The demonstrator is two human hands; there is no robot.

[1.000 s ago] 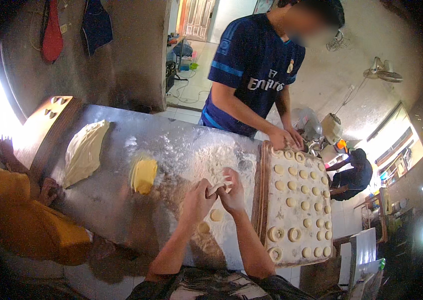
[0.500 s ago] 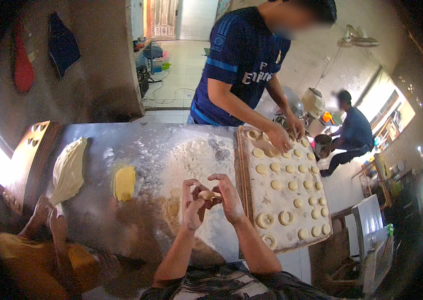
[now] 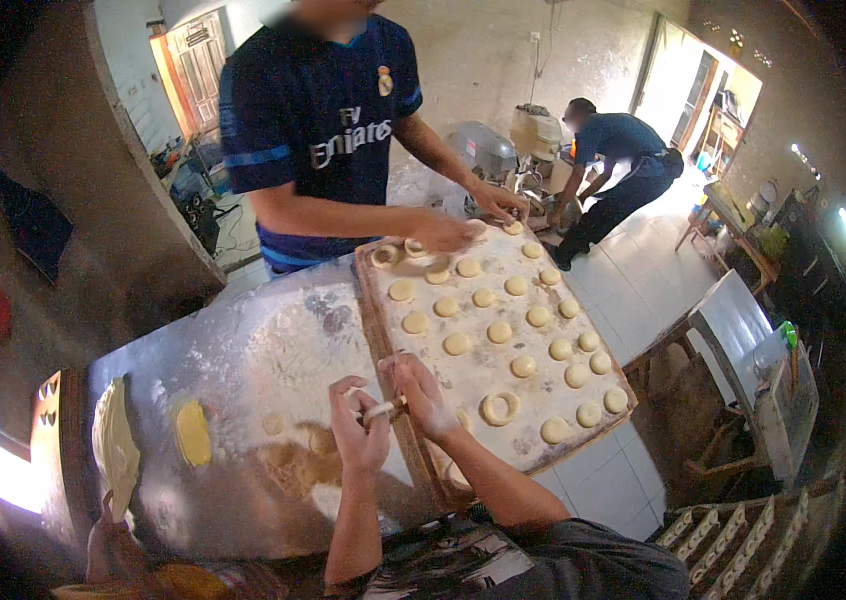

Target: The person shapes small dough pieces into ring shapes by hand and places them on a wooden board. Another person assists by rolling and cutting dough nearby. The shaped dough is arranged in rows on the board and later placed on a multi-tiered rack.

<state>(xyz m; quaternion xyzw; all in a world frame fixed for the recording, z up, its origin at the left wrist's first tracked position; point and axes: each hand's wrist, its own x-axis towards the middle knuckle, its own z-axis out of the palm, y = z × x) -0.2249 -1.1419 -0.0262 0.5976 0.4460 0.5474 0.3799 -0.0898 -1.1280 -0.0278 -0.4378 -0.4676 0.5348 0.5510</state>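
My left hand (image 3: 361, 428) and my right hand (image 3: 421, 398) are both closed on a pale piece of dough (image 3: 384, 408), held between them above the floured metal table (image 3: 163, 355), at the left edge of a wooden board (image 3: 591, 375). The board carries several small dough rounds (image 3: 499, 330) and some dough rings (image 3: 499, 408). Further left on the metal lie a yellow lump of fat (image 3: 193, 433) and a long sheet of pale dough (image 3: 115, 445).
A co-worker (image 3: 313, 140) leans over the board's far end, handling rounds. Another person's hands (image 3: 111, 540) are at the lower left. A third person (image 3: 613, 160) bends by machines (image 3: 488, 150) behind. Racks (image 3: 753, 540) and a metal-topped stand (image 3: 733, 340) stand at the right.
The view has swung rightward. My hands, still holding the dough, have moved toward the board. The co-worker's hands moved along the board; the person at the back now bends forward.
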